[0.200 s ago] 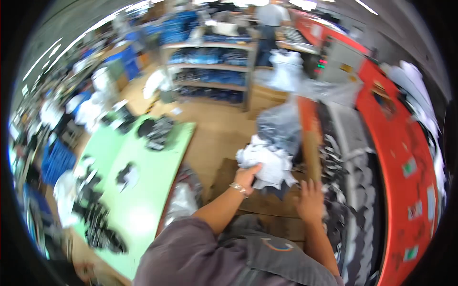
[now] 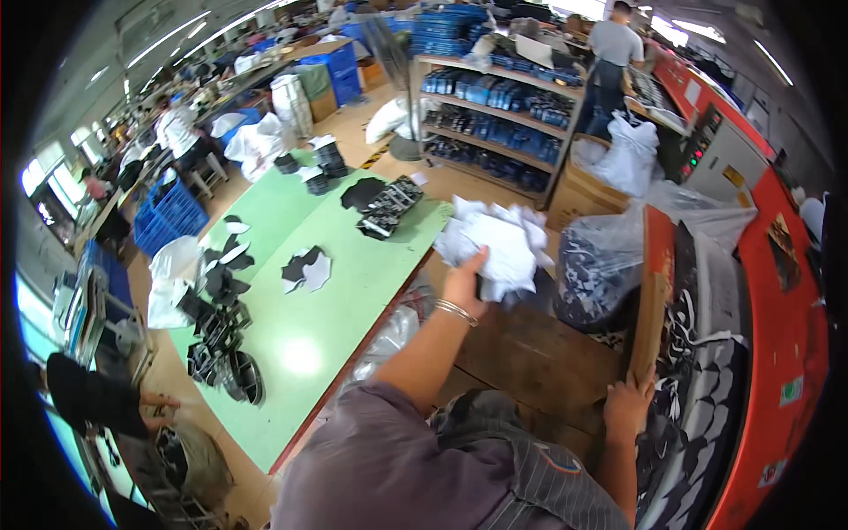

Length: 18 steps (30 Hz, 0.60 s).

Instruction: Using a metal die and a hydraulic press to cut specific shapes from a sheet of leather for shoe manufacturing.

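My left hand (image 2: pixel 465 284), a bracelet on its wrist, grips a loose stack of white cut fabric pieces (image 2: pixel 502 250). The stack is held up beside the far right corner of the green table (image 2: pixel 353 300), its edges uneven and fanned out. My right hand (image 2: pixel 629 405) lies with its fingers against the near end of the wooden board (image 2: pixel 652 309) along the machine's edge and carries nothing. On the green table are a bundle of black patterned pieces (image 2: pixel 390 208), a small black-and-white pile (image 2: pixel 306 268) and several black pieces (image 2: pixel 216 336) along its left side.
The red machine (image 2: pixel 777 327) runs along my right, with dark and grey scraps (image 2: pixel 698 397) on its bed. A clear bag of dark pieces (image 2: pixel 601 269) stands before a cardboard box (image 2: pixel 583 190). Shelves (image 2: pixel 499 119) hold blue items. Other people (image 2: pixel 614 53) are around the room.
The view has turned, so the table shows further right. My left hand has carried the white stack toward the table's corner. My right hand has come against the wooden board.
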Available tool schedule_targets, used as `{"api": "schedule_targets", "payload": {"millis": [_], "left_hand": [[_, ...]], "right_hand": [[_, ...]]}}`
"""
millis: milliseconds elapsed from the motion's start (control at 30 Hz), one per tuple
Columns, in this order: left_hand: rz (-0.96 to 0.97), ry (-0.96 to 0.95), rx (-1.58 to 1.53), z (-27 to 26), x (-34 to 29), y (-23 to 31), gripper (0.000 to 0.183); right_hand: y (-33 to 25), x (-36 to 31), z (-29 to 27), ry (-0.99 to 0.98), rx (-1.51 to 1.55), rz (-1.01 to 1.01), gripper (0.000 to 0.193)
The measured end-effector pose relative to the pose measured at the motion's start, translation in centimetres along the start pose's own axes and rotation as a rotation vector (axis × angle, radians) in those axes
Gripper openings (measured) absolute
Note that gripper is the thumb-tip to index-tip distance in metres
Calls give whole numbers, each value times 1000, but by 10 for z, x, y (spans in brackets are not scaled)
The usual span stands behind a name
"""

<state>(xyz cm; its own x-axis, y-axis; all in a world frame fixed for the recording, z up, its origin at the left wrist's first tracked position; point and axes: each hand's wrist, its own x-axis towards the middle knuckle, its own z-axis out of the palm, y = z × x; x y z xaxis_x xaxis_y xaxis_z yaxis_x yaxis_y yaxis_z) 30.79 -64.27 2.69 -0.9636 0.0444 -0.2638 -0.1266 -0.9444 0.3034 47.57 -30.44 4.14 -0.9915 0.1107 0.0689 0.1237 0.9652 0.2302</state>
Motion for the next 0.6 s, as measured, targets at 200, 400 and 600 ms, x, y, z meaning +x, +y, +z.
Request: {"api": "schedule_targets", "payload": {"millis": [200,400,600], "left_hand": [[628,149,255,-48,3,210,37],[614,623,229,-156,-18,347,66],[264,1124,410,-317,-42,261,39]], "right_hand": [[-19,19,-21,-125,-109,-16,35],[-18,20,-27,-182,68,5,46],[89,-52,-9,259,343,74,48]]}}
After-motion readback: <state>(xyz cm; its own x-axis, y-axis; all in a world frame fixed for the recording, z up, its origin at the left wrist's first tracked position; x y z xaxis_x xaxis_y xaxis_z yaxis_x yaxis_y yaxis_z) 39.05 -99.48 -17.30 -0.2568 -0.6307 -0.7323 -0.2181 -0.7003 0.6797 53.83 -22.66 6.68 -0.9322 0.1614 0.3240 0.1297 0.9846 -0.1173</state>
